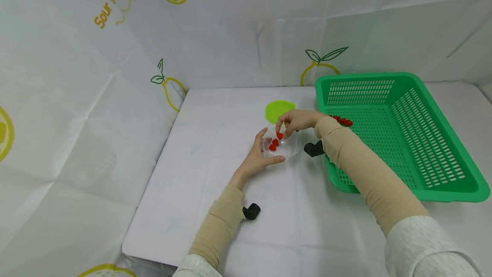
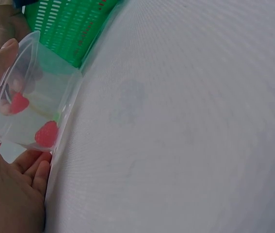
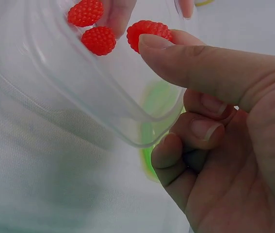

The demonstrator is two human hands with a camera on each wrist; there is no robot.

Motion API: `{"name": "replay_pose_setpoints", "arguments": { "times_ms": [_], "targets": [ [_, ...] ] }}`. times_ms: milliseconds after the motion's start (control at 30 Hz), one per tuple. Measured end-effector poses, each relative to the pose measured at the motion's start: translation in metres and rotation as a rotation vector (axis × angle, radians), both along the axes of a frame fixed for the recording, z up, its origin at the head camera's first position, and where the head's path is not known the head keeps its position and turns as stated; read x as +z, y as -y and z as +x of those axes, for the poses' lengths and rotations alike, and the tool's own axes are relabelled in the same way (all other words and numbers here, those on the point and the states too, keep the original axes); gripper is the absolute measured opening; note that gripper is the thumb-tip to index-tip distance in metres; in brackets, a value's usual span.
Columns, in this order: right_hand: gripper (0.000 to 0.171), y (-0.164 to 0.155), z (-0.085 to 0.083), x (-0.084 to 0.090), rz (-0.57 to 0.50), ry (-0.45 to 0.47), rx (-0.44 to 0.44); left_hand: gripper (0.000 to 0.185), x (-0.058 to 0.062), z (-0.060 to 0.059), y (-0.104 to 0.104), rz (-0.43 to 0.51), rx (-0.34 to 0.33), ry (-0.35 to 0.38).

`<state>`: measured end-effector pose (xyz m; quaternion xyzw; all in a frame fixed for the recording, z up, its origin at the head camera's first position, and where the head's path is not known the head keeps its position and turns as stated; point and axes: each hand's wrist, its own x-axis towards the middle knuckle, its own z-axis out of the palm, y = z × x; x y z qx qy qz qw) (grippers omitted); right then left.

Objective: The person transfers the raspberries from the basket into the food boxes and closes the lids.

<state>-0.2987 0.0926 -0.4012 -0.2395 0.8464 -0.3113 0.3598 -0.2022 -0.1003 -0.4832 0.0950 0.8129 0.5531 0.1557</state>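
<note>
Rightmost, the green basket [image 1: 403, 136] sits on the white table [image 1: 215, 208], a few red berries [image 1: 343, 120] in it. Beside it the left hand [image 1: 258, 157] grips the clear container [image 1: 286, 146] holding two raspberries [image 1: 273, 144]. Above, the right hand [image 1: 297, 121] pinches a third raspberry [image 1: 279, 135].

red raspberries [image 1: 274, 142], clear container [image 1: 293, 146], green basket [image 1: 442, 140]

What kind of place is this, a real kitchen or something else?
Probably a staged tabletop booth, not a kitchen: lemon-printed sheets hang as walls around a white-covered table, and it carries only a few things, a green basket and a clear container with red berries.
</note>
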Motion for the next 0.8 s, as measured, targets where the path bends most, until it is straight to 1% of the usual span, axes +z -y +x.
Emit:
{"name": "replay_pose_setpoints", "arguments": {
  "times_ms": [400, 600, 800],
  "targets": [
    [0.026, 0.0007, -0.0015, -0.0015, -0.005, -0.017, 0.014, 0.101, -0.0002, -0.0006, 0.0005, -0.011, 0.001, -0.006],
    [0.025, 0.0002, -0.0021, -0.0019, 0.011, -0.026, 0.003, 0.101, -0.0008, -0.0009, 0.0006, -0.016, 0.006, -0.006],
    [0.026, 0.0006, 0.0004, -0.0012, 0.001, -0.015, 0.001, 0.101, -0.0020, -0.0001, 0.0002, -0.023, 0.010, -0.004]
  ]
}}
